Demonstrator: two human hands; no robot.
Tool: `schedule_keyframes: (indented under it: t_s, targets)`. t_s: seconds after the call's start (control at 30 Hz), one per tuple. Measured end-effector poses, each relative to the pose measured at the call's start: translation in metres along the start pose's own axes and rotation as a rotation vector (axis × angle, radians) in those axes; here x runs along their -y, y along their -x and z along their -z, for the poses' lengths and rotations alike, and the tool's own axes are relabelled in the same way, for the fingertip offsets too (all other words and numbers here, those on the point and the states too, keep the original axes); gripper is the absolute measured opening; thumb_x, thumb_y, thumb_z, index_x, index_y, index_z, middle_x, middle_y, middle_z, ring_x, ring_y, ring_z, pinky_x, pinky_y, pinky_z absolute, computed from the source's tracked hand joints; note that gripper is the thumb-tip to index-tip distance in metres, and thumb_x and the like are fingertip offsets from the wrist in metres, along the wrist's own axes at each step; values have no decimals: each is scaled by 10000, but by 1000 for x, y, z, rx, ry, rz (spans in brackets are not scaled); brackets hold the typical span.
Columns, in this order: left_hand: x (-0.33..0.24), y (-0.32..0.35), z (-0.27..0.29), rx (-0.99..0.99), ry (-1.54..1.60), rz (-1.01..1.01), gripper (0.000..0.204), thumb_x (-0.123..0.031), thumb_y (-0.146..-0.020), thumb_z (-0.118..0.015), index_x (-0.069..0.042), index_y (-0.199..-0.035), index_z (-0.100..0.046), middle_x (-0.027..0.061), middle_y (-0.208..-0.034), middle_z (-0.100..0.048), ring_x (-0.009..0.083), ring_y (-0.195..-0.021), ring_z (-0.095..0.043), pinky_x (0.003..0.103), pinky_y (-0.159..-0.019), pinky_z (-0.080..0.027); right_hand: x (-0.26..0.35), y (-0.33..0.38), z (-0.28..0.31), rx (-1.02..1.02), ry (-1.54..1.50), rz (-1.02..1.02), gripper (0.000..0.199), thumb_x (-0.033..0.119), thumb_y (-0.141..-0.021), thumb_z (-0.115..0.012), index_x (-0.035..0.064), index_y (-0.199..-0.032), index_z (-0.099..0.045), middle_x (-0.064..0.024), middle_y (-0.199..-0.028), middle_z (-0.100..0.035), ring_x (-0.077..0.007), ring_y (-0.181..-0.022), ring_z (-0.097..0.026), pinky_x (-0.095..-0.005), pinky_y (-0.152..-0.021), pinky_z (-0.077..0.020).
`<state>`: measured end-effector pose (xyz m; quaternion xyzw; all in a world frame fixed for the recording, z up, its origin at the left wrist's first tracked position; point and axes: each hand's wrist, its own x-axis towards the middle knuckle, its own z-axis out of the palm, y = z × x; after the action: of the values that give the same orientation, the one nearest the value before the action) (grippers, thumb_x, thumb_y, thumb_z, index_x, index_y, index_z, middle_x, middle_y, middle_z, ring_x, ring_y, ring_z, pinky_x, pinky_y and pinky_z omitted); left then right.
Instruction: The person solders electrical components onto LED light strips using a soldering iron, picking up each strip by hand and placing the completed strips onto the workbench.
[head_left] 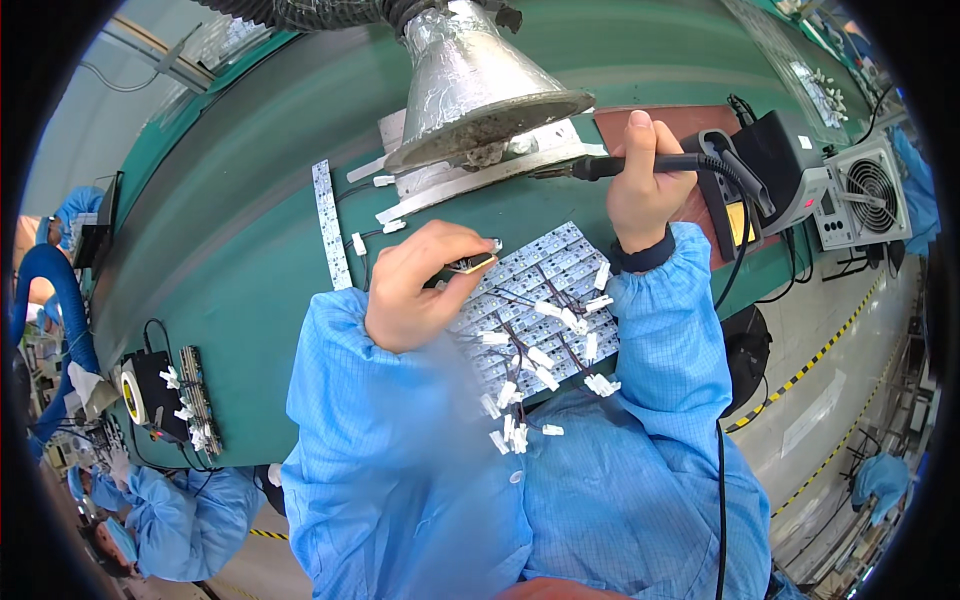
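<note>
My right hand [645, 190] is closed around the handle of a soldering iron [598, 168], its tip pointing left below the metal hood. In my left hand [415, 285], the fingertips pinch a small dark piece with a yellowish edge [472, 264]; its exact kind cannot be made out. Below and between my hands lies a sheet of white LED circuit strips [545, 258]. Black wires with white plug connectors [540, 357] spread over its near part. A separate LED strip [329, 225] lies left of my left hand, close to wires with white connectors [358, 243].
A silver foil-covered fume hood [470, 95] hangs over a pale bar fixture [470, 185]. At right stand a black soldering station [790, 165] with a yellow sponge [738, 222] and a fan unit [868, 195]. The iron's cable [742, 255] hangs by my right arm. A co-worker's blue sleeve [190, 515] shows lower left.
</note>
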<state>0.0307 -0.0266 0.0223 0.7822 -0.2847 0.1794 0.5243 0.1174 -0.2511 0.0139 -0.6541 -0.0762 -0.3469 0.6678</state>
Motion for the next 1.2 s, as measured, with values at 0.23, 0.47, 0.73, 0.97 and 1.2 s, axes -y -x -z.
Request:
schedule_keyframes:
  t_s: [0.23,0.47,0.73,0.97,1.2]
  targets:
    - [-1,1,-1,48,-80,-108,302,107,-687,-706,-16,-956,-645,137,-924,-697,264,-754,-692,317,-600,-556,-1,0,0,-8,36,15,419,205,-974,-579,15,-606,-515,43,-573,-460,-36,-568,-377,-226,-517,-273]
    - [-3,5,6,8,-41,-13,251,79,-751,-710,-8,-980,-654,119,-975,-708,211,-759,-697,292,-630,-549,2,0,-5,14,28,11,408,199,-976,-578,14,-617,-520,45,-578,-460,-31,-575,-375,-228,-518,-274]
    - [-27,-16,100,-366,266,576,226,6,-875,-666,45,-1088,-601,154,-1035,-674,196,-731,-698,284,-600,-551,-4,-1,4,-8,44,-18,420,194,-997,-557,22,-619,-496,30,-573,-476,-47,-558,-385,-249,-513,-286]
    - [54,24,140,-308,4,852,318,-55,-858,-710,44,-1144,-615,105,-995,-670,177,-822,-673,283,-673,-547,1,2,0,20,44,-37,403,179,-1002,-540,23,-635,-485,21,-614,-484,-51,-603,-414,-244,-555,-318]
    - [57,23,138,-245,-297,685,293,-54,-812,-738,-23,-1092,-657,54,-942,-672,149,-873,-622,303,-830,-506,-5,0,0,3,31,-35,402,177,-994,-557,16,-635,-471,17,-635,-485,-59,-613,-413,-242,-568,-328]
